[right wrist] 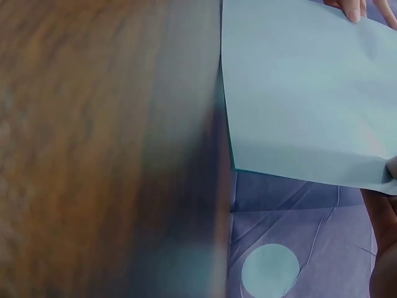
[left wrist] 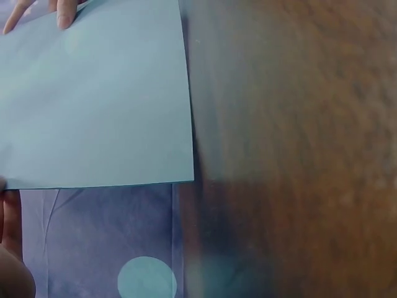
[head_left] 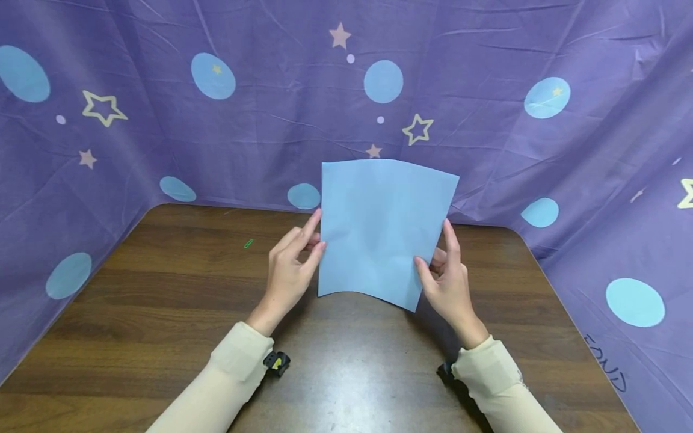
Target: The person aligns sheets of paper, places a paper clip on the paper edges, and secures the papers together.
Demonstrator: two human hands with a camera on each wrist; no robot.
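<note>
A plain light blue sheet of paper is held up over the table, slightly bowed, its lower edge curving. My left hand pinches its left edge, thumb in front and some fingers behind. On the other side my right hand pinches the right edge in the same way, thumb on the front face. The left wrist view shows the sheet with part of the left hand at its border. In the right wrist view, the right hand grips the edge of the sheet.
The brown wooden table spreads beneath both arms. A small green outlined mark shows on its left part. A purple curtain with stars and blue dots hangs around the back and sides. Dark straps sit at the wrists.
</note>
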